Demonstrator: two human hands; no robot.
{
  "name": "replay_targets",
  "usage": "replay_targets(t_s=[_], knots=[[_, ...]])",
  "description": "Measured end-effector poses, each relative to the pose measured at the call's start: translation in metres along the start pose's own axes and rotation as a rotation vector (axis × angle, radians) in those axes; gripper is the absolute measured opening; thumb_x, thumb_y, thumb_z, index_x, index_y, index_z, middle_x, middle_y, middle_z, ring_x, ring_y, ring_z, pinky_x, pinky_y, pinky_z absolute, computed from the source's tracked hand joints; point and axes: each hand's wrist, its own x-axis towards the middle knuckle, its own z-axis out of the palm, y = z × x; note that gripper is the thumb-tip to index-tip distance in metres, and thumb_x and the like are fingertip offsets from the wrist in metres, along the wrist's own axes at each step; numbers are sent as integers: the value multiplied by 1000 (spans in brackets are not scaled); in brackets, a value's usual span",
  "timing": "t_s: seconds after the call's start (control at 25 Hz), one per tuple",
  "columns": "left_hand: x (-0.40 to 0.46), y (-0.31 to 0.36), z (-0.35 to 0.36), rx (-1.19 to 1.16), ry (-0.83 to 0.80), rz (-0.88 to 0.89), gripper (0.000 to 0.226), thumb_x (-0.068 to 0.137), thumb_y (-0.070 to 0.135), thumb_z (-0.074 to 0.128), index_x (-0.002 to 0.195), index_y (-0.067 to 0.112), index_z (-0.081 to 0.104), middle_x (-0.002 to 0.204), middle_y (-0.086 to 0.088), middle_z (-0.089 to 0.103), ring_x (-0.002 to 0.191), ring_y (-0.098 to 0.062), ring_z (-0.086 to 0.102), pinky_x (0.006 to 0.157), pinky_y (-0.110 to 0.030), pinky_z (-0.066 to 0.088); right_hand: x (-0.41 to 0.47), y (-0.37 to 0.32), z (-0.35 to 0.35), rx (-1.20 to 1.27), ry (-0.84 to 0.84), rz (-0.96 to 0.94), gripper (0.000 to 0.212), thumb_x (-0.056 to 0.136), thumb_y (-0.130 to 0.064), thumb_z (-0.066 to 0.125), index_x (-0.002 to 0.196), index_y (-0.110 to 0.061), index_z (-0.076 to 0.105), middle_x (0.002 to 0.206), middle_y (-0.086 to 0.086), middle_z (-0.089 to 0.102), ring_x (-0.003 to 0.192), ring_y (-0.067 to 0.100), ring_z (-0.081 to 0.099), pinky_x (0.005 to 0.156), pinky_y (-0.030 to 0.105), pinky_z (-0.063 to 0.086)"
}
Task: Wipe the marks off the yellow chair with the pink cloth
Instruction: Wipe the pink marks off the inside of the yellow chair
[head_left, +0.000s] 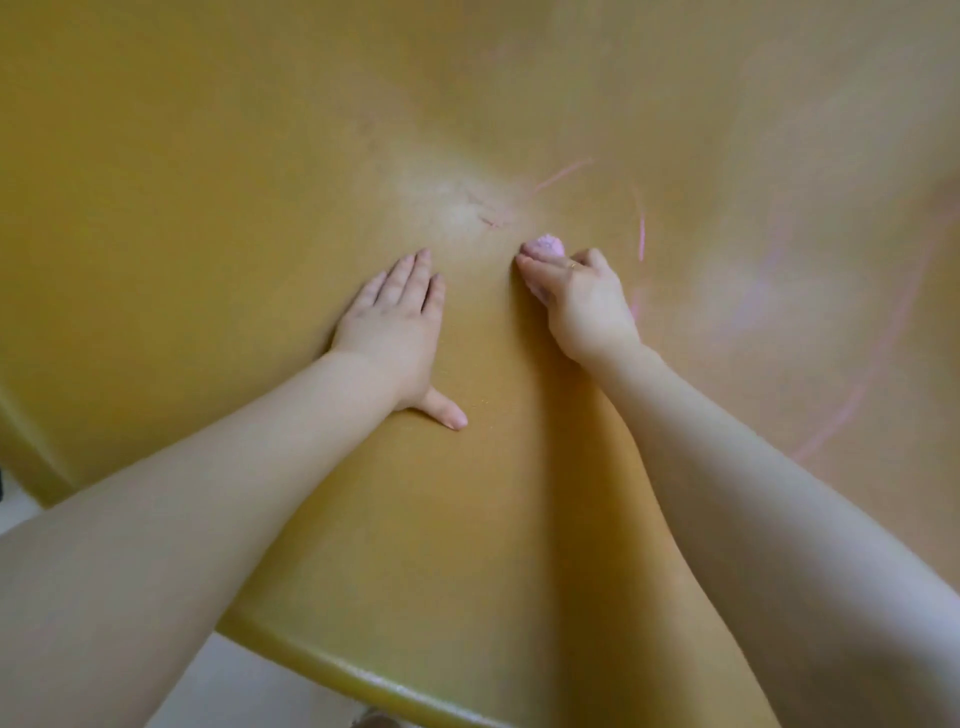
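Note:
The yellow chair (218, 208) fills almost the whole view, seen from very close. My right hand (579, 301) is closed around the bunched pink cloth (548, 245), of which only a small tuft shows past the fingertips, pressed on the seat. My left hand (395, 322) lies flat on the seat to the left, fingers apart, holding nothing. Dark reddish scribbles (485, 210) sit on a pale worn patch just beyond the cloth. Pink curved lines (641, 234) run to the right of my right hand, and fainter pink streaks (878, 364) cross the far right.
The chair's rounded front edge (363, 675) runs along the bottom, with pale floor (234, 686) below it. A strip of pale floor also shows at the lower left corner beside the chair's side edge (31, 457).

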Motion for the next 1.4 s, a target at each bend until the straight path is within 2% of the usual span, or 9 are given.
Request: replay_targets(t_s=[0.12, 0.36, 0.48, 0.6, 0.72, 0.88, 1.12, 1.28, 1.4], knots=[[-2, -2, 0, -27, 28, 19, 140, 53, 79, 62, 148, 7, -11, 155, -12, -22, 145, -23, -16, 117, -34, -6, 11, -11, -4, 17, 28, 85, 27, 81, 6, 47, 96, -6, 65, 117, 5, 66, 79, 30, 50, 75, 35, 42], [2, 5, -7, -3, 12, 39, 139, 54, 77, 64, 148, 7, -10, 155, -14, -21, 145, -25, -14, 117, -35, -5, -97, -56, -14, 162, -3, -194, 31, 77, 3, 54, 101, -8, 71, 106, 6, 71, 79, 31, 63, 84, 29, 45], [4, 8, -6, 40, 11, 201, 125, 62, 74, 60, 150, 14, -7, 156, -7, -21, 145, -22, -14, 117, -34, -7, -80, -30, -19, -42, -39, -268, 33, 74, 1, 52, 99, -7, 71, 105, 8, 71, 70, 29, 62, 72, 29, 54], [6, 11, -5, -23, -39, 231, 122, 65, 69, 63, 150, 17, -8, 156, -5, -20, 145, -22, -13, 117, -34, -4, -49, 22, -35, -259, 53, -77, 34, 76, 4, 47, 101, -3, 70, 109, 12, 69, 72, 33, 60, 69, 30, 52], [7, 18, -4, -76, -32, 200, 124, 64, 66, 66, 150, 16, -9, 156, -5, -21, 145, -23, -14, 118, -35, -1, -41, 30, -36, -178, 50, 197, 37, 79, 10, 50, 108, -5, 67, 121, 6, 64, 89, 33, 53, 79, 30, 45], [3, 24, -3, -110, -21, 165, 124, 64, 66, 67, 150, 16, -8, 156, -6, -22, 145, -24, -15, 117, -35, -1, -79, -23, -29, -69, 89, -36, 36, 60, 9, 60, 88, -9, 74, 95, 4, 74, 66, 28, 62, 64, 21, 47], [2, 27, -4, -119, -17, 153, 125, 64, 68, 66, 150, 18, -9, 155, -7, -23, 145, -24, -15, 118, -35, -1, -96, -25, -28, -7, -55, -183, 35, 65, 9, 69, 97, -6, 72, 100, 9, 73, 70, 30, 62, 72, 34, 53], [6, 28, 0, -123, -13, 151, 125, 63, 68, 66, 150, 18, -8, 156, -6, -22, 145, -24, -14, 118, -35, -1, -35, 16, -28, -116, 5, 31, 32, 76, 6, 55, 100, -8, 70, 113, 9, 68, 79, 35, 56, 73, 37, 50], [7, 27, 1, -130, 3, 155, 126, 62, 69, 66, 150, 18, -8, 156, -6, -21, 145, -24, -13, 118, -35, -1, -12, 16, -28, -87, 20, 241, 27, 72, 2, 37, 71, -12, 61, 95, 5, 70, 72, 29, 48, 64, 26, 29]])
